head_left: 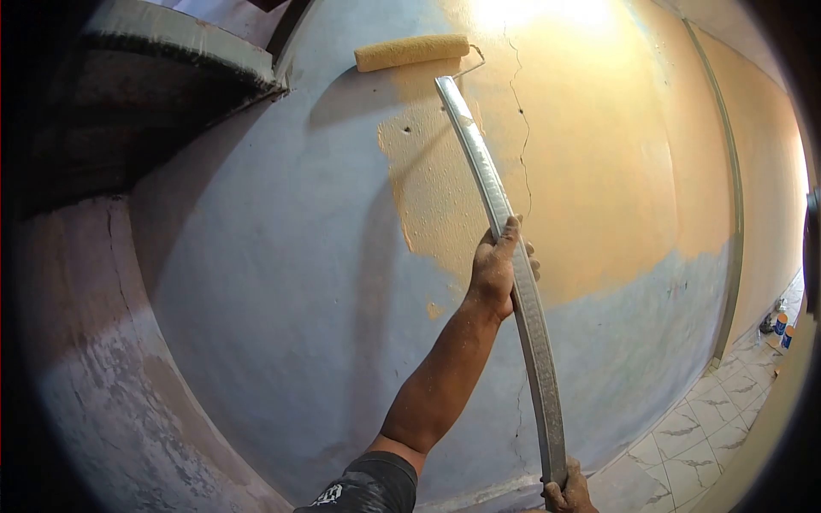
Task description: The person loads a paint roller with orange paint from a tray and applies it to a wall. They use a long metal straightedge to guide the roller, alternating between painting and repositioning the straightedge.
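Head cam: person's L hand (pixel 498 272) is up at arm's length, clamped round the mid part of a long metal pole (pixel 544 376), thumb lying along it. R hand (pixel 567 496) grips the pole's bottom end at the frame edge, only partly in view. At the pole's top the paint roller (pixel 411 51) lies horizontal, pressed to the wall (pixel 282 282), at the edge btw grey and fresh orange paint (pixel 599 171). Crack (pixel 520 111) runs down just R of the pole. Tiled floor (pixel 701 445) w/ small cans (pixel 782 329) far R.
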Demonstrator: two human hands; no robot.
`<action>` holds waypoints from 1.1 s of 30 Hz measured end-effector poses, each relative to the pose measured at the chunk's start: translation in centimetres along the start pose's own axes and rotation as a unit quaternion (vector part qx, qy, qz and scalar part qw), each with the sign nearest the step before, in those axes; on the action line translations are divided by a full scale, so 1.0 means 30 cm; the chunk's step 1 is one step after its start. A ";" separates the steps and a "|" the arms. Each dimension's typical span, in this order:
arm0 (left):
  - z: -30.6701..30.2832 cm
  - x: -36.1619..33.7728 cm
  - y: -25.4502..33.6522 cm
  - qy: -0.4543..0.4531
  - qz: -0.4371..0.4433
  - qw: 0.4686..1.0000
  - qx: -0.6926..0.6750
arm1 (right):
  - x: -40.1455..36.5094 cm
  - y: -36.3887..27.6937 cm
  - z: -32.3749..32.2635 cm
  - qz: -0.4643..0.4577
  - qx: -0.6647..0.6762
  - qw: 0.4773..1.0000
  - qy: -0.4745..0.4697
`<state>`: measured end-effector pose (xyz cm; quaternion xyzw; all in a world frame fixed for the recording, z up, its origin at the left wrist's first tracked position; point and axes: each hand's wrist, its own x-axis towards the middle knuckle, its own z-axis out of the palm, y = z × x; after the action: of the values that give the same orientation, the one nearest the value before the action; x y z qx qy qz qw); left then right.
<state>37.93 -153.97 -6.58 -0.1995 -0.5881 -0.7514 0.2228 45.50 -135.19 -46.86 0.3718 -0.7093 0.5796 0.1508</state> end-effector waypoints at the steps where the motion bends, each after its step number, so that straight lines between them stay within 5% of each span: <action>1: 0.006 0.021 0.023 0.001 0.004 1.000 -0.004 | 0.052 -0.087 -0.024 0.071 0.019 0.997 -0.016; 2: 0.004 0.047 0.039 -0.006 0.021 1.000 -0.002 | 0.097 -0.161 -0.042 0.144 0.037 0.988 -0.033; 7: -0.003 0.175 0.166 -0.049 0.045 0.998 -0.010 | 0.265 -0.346 -0.084 0.170 0.045 0.984 -0.020; 9: 0.014 0.182 0.218 0.016 0.062 0.991 0.119 | 0.316 -0.370 -0.099 0.178 0.066 0.981 -0.042; 11: -0.002 0.195 0.225 0.040 0.097 0.984 0.146 | 0.371 -0.360 -0.096 0.085 0.049 0.995 -0.007; 33: -0.117 -0.050 0.211 0.001 0.090 0.984 0.152 | 0.914 -0.634 -0.163 0.030 0.072 0.997 0.019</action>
<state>42.62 -158.55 -3.21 -0.2147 -0.6749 -0.6304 0.3177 39.20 -141.27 -14.30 0.3492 -0.6740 0.6400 0.1194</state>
